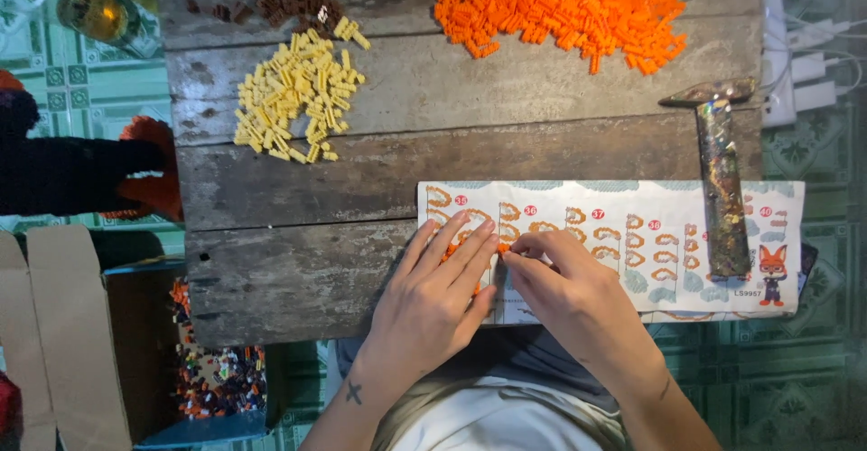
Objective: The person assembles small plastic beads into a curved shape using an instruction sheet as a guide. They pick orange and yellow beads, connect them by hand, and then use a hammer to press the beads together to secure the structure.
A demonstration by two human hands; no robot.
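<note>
My left hand (432,299) lies flat, fingers spread, pinning the instruction sheet (632,234) at the table's (298,270) near edge while my right hand (569,288) pinches a small orange brick (502,248) onto it.

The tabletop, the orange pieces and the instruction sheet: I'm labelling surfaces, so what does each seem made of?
Tabletop: rough, unfinished wooden planks, grey and weathered, with visible grain and gaps.
Orange pieces: probably moulded plastic, uniform bright colour and small blocky shapes.
Instruction sheet: thin printed paper, matte, lying flat under the left hand and right hand.
</note>
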